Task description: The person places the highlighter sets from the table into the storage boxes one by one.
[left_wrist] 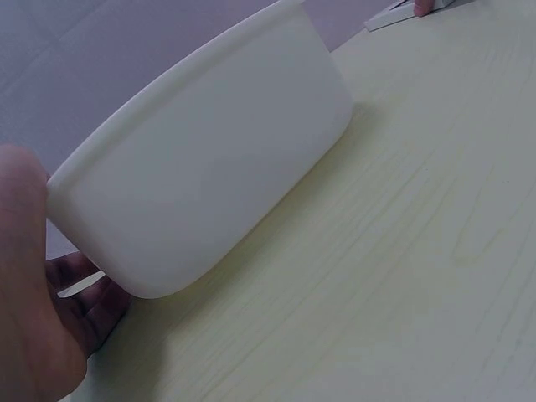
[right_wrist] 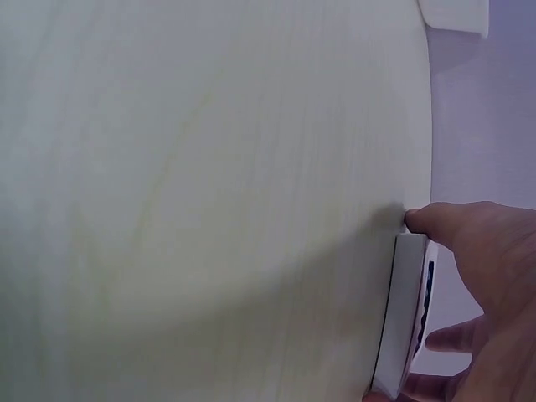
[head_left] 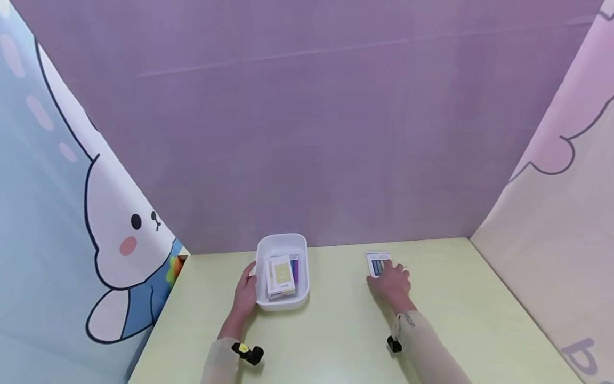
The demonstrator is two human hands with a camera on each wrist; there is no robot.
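Purple backdrop (head_left: pixel 316 128), blue rabbit-print panel (head_left: pixel 72 213), pale table (head_left: pixel 336 325)

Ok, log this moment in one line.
left hand: grips white rectangular plastic tub | right hand: grips flat white box | tub: holds white yellow-panelled box | surface: pale wood-grain table

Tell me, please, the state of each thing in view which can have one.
White bin: upright, without lid, partly filled.
Yellow-labelled pack: inside the bin, on top.
Purple pack: inside the bin, partly covered.
Windowed box: window side facing up, held.
Left hand: grips the bin's side.
Right hand: grips the windowed box.
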